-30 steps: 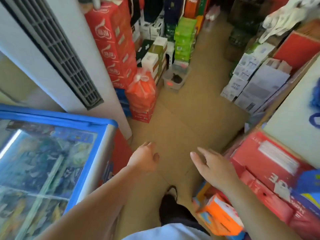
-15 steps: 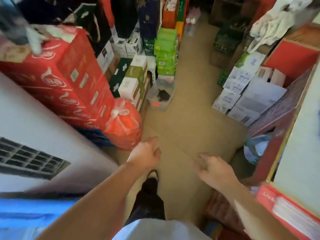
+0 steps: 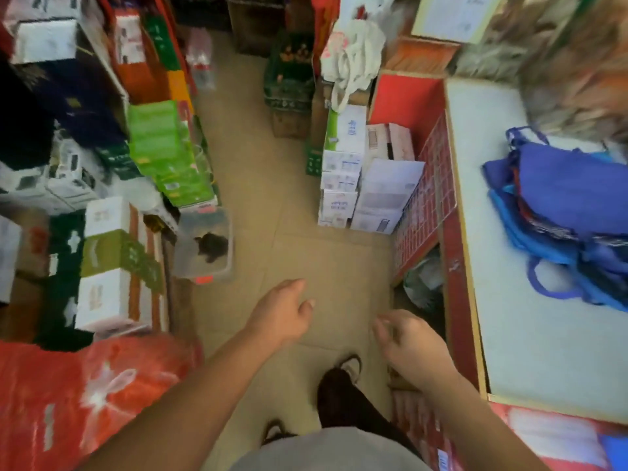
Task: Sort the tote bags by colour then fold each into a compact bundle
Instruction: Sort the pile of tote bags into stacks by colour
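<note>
Blue fabric tote bags (image 3: 571, 212) lie heaped on pale counter (image 3: 509, 328), apparently unsorted, unfolded; left hand (image 3: 282, 314), right hand (image 3: 411, 341) hold nothing, fingers loosely curled.

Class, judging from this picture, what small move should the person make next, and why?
Probably turn right and reach the right hand toward the blue tote bags heaped on the white counter: it and the left hand hold nothing, out over the aisle floor, and the bags lie unfolded.
</note>
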Tool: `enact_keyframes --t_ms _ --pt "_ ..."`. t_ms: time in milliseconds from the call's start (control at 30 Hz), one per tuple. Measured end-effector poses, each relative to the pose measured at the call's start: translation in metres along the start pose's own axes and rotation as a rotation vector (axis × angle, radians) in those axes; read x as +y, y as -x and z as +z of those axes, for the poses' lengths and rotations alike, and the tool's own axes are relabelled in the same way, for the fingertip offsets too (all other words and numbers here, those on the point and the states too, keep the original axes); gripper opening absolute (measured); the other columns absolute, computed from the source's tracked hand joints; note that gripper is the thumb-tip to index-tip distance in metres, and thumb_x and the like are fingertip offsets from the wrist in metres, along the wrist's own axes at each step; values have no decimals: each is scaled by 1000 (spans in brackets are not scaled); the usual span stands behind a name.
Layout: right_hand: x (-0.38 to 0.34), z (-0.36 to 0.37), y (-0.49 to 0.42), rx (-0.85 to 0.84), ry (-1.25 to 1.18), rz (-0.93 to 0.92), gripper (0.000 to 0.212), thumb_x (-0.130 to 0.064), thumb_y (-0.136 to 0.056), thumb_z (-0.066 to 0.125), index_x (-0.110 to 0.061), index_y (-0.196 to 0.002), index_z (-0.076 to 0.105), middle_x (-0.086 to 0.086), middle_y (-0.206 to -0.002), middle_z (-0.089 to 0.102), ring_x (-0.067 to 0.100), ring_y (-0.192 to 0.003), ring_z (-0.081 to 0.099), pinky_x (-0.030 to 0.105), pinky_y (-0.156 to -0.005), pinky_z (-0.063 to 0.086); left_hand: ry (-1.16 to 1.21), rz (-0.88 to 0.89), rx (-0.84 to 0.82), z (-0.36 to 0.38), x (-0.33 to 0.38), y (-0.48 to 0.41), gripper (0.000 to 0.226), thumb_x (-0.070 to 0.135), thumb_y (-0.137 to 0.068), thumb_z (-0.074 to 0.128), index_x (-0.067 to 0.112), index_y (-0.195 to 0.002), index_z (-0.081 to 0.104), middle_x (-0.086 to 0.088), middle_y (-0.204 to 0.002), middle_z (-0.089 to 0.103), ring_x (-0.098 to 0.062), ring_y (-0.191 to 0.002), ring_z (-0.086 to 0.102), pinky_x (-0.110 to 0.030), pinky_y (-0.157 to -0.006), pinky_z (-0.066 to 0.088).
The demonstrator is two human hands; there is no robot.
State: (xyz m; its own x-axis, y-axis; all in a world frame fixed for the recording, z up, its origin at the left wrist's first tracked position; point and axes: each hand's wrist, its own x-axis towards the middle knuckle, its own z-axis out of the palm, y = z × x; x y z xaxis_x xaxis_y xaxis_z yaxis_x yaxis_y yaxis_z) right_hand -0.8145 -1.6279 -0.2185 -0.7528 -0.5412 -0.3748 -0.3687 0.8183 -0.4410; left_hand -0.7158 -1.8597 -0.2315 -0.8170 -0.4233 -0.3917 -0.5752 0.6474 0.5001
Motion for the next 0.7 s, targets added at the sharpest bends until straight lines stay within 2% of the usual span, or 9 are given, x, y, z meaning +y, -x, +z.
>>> enact_keyframes --t_ms 100,200,400,500,600,700 --pt "30 -23 -44 69 -66 91 42 -54 -101 49 -29 -129 67 -9 -125 68 9 -111 63 27 -90 52 -29 86 -46 0 43 -71 52 36 -102 54 8 -146 49 -13 -147 54 -30 -133 52 -37 -109 43" --pt "52 -54 -92 119 -84 132 35 -49 -102 51 -26 -123 67 -7 -118 69 11 -105 65 27 -85 53 -48 152 -81 -1 87 -135 57 38 -103 52 12 -153 43 -9 -153 49 -25 -138 49 -35 -114 39" --pt "92 -127 -166 194 -109 216 36 -52 -102 48 -34 -128 63 -11 -126 66 9 -110 62 29 -89 56 -46 284 -156 -12 179 -231 60 43 -104 49 21 -158 35 -6 -149 54 -25 -133 54 -37 -112 43" --pt "112 -158 -194 218 -206 291 35 -51 -102 48 -36 -129 63 -12 -127 67 7 -108 62 30 -88 58 -40 367 -192 -13 221 -276 60 44 -105 49 23 -159 34 0 -159 42 -19 -145 41 -36 -119 35" --pt "133 -185 -228 240 -252 384 37 -51 -104 46 -36 -133 62 -13 -132 65 3 -102 55 22 -83 51 -63 467 -225 -10 262 -332 59 43 -105 49 21 -158 36 1 -162 39 -16 -148 36 -36 -122 31" --pt "153 -201 -255 276 -299 524 44 -56 -103 42 -36 -139 58 -14 -139 61 9 -117 60 24 -91 50 -102 547 -295 -3 301 -389 58 42 -106 48 20 -158 36 0 -161 39 -17 -148 36 -35 -121 31"
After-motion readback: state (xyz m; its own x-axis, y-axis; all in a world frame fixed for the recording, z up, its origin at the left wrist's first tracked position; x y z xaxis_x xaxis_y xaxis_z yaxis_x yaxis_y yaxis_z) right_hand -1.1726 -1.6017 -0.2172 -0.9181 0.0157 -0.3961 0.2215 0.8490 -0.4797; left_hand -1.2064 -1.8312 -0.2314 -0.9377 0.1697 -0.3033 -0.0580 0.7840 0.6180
